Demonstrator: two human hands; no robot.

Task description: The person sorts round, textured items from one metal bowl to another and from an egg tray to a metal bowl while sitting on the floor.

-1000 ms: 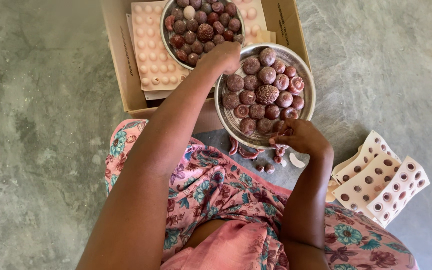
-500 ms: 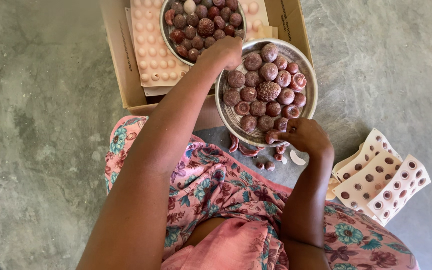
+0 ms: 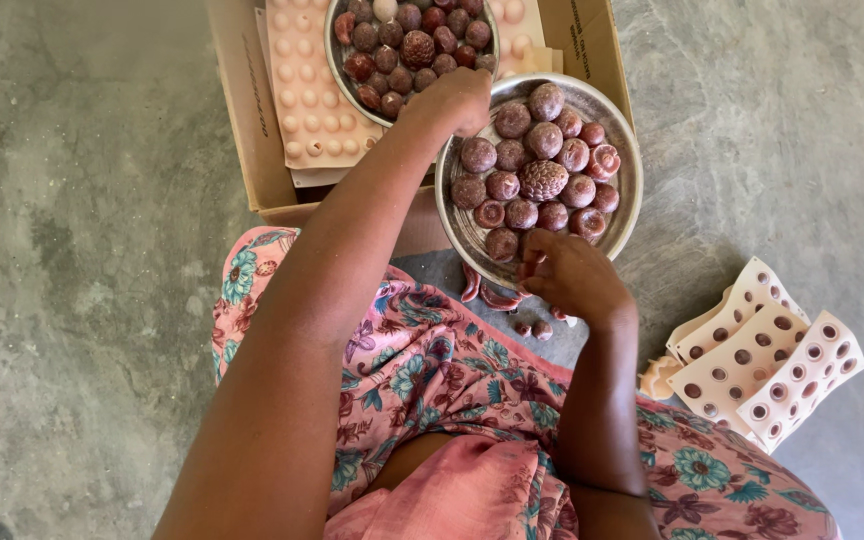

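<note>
**Two hands at a steel bowl of reddish-brown moulded balls**

A grey concrete floor (image 3: 82, 250) fills the view from above. A person sits on it in a pink floral garment (image 3: 432, 390), both arms reaching forward. An open cardboard box (image 3: 252, 130) lies ahead, holding pale pink moulded trays (image 3: 302, 90) studded with round bumps.

Resting partly over the box's near edge is a round steel bowl (image 3: 627, 190), filled with reddish-brown balls (image 3: 512, 120); one ball in the middle has a scaly, cone-like surface (image 3: 544, 180). A second steel bowl (image 3: 337, 70) with similar balls sits farther back, on the trays.

To the right on the floor lie cream-coloured moulds (image 3: 762, 370) with rows of round holes, stacked and fanned out.

The left hand (image 3: 452, 100) is curled closed at the far rim of the nearer bowl, seemingly gripping it. The right hand (image 3: 572, 275) rests at the near rim, fingers bent over the balls there; whether it pinches one cannot be told. A few small brown pieces (image 3: 532, 328) lie on the floor just under this hand.
</note>
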